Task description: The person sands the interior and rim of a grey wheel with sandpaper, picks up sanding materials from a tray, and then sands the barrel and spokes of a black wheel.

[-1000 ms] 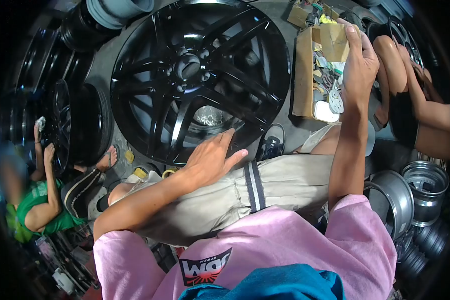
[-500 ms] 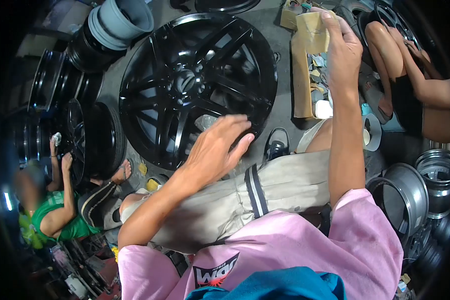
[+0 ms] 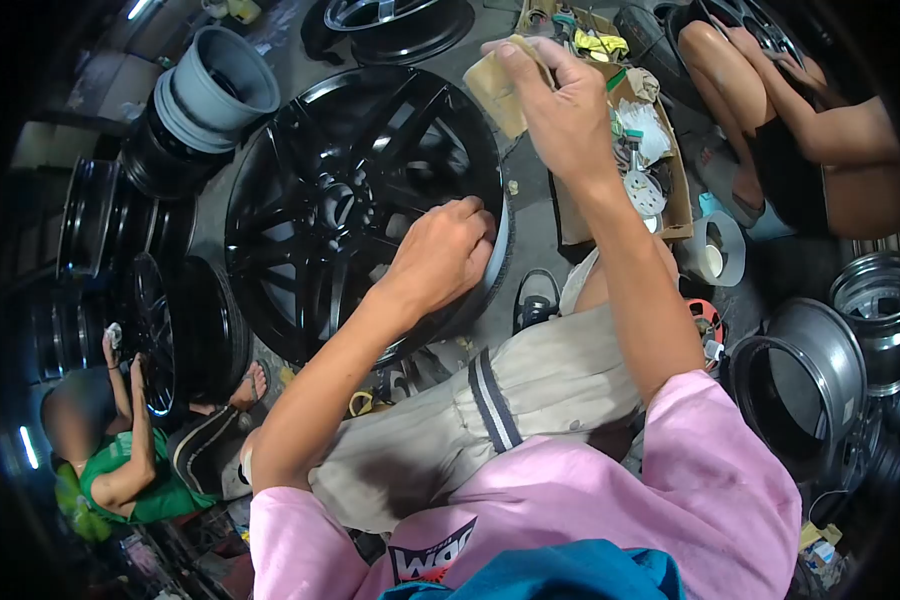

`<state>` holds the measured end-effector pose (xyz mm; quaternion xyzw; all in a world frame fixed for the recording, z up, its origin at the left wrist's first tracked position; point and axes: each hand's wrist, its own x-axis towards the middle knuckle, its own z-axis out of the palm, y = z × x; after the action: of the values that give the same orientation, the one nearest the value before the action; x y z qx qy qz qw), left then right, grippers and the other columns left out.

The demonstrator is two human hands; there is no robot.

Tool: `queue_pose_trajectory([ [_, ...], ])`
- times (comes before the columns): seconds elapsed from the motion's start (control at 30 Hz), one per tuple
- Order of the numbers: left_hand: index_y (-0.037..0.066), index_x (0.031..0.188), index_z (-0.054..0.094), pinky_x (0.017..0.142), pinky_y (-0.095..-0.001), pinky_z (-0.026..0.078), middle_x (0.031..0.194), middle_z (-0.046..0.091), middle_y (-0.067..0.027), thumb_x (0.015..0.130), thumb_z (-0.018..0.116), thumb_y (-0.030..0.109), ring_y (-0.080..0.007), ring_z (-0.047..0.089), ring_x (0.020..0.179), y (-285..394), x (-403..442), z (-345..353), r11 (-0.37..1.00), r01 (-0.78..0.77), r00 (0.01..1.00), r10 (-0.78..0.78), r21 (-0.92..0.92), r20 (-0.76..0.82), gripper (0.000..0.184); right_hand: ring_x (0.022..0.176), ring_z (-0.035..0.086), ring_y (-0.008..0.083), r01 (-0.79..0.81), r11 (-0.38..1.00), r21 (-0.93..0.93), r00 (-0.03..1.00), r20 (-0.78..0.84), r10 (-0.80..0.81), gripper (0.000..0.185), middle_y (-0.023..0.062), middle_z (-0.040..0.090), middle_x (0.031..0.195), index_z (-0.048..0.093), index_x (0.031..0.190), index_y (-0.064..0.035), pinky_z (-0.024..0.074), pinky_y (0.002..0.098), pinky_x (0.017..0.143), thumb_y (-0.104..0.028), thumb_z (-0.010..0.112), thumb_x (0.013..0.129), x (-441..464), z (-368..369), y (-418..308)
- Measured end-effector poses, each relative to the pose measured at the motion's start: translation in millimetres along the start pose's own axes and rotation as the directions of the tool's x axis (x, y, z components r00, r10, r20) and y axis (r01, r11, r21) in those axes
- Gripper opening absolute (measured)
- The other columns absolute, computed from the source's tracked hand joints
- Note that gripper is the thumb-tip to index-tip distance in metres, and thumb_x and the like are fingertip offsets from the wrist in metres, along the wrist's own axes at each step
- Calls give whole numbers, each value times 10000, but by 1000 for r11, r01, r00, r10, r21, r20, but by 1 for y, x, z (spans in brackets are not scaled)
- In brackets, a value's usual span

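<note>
A glossy black multi-spoke wheel rim (image 3: 270, 235) lies in front of me, tilted so that a pale strip of its side shows at the right. My left hand (image 3: 442, 255) is closed on the rim's right edge, its fingers curled over the lip and partly hidden. Pinched in my right hand (image 3: 562, 115) is a yellowish folded piece of sandpaper (image 3: 495, 92). That hand is raised just beyond the rim's upper right edge, apart from it.
A cardboard box (image 3: 675, 175) of small tools and scraps stands at the right. Grey and black rims (image 3: 215, 90) are stacked at the left; silver rims (image 3: 805, 380) stand at the right. A person in green (image 3: 125, 465) handles another wheel; another person's legs (image 3: 730, 100) show upper right.
My left hand has gone from open above the spokes to closed on the rim's edge, and the rim now sits tilted. My right hand has moved left with the sandpaper, toward the rim.
</note>
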<state>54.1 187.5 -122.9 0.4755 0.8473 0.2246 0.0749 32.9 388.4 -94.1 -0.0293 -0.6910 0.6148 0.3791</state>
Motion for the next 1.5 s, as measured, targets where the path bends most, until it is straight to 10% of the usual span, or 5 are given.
queue_pose_trajectory([
  [0.1, -19, 945, 698, 770, -442, 532, 1007, 683, -205, 863, 586, 75, -388, 673, 844, 22, -7, -28, 927, 213, 960, -140, -309, 241, 168, 695, 651, 155, 9, 1000, -3, 1000, 9, -9, 280, 137, 709, 778, 737, 985, 6, 519, 324, 684, -266, 686, 949, -6, 7, -9],
  [0.47, -42, 1414, 477, 1045, -471, 459, 1296, 612, -268, 979, 665, 216, -448, 590, 1200, 24, -143, 22, 902, 431, 897, -431, 24, 98, 540, 699, 634, 160, 66, 996, -54, 992, 111, -60, 285, 105, 720, 795, 756, 1008, -6, 506, 305, 658, -276, 671, 972, -10, -3, -13],
  [1.03, -32, 1279, 603, 987, -451, 509, 1227, 681, -236, 948, 701, 220, -403, 653, 1140, 59, -164, -9, 816, 578, 816, -577, 31, -27, 426, 734, 649, 152, 40, 999, 4, 974, 225, -39, 283, 106, 742, 840, 751, 1044, -10, 528, 302, 730, -272, 688, 955, -14, 24, -15],
  [1.13, 8, 1065, 726, 893, -458, 533, 1078, 740, -178, 995, 629, 246, -382, 697, 1018, 79, -156, -25, 712, 619, 784, -589, -332, 198, 266, 765, 646, 119, 63, 998, 14, 969, 240, -64, 263, 83, 744, 847, 761, 1065, -20, 525, 285, 737, -251, 662, 989, -15, 33, -12],
  [1.5, -11, 1211, 700, 1117, -422, 432, 1252, 650, -327, 1013, 520, 353, -347, 619, 1257, -25, -184, 207, 738, 661, 523, -322, -137, 789, 452, 800, 644, 84, -26, 997, -73, 915, 399, 53, 287, 46, 750, 879, 768, 1090, -26, 523, 262, 742, -276, 647, 1017, -32, 72, -28],
])
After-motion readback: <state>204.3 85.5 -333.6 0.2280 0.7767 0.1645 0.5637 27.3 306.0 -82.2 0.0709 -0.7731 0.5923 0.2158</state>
